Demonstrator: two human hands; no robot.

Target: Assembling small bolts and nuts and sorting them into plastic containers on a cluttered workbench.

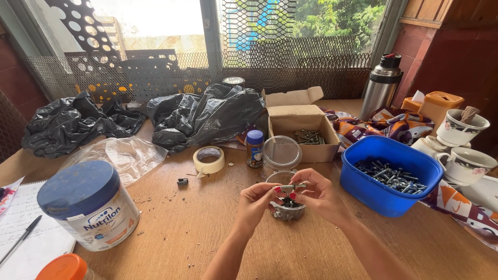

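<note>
Bolt [291, 186]: held level between both hands, above a small clear jar [287, 210] of bolts, mid-table. Left hand [258, 199] pinches one end; right hand [317, 193] pinches the other. Blue tub [384, 194] of bolts near the right edge; cardboard box [302, 124] behind.

**Daylight from the window, sharp centre, bent edges**

Bright daylight pours through the window [155, 21], blown out to white at upper left. The table [197, 223] is evenly lit with soft shadows. Wide-angle distortion bows the edges. Focus is crisp; no motion blur.
</note>
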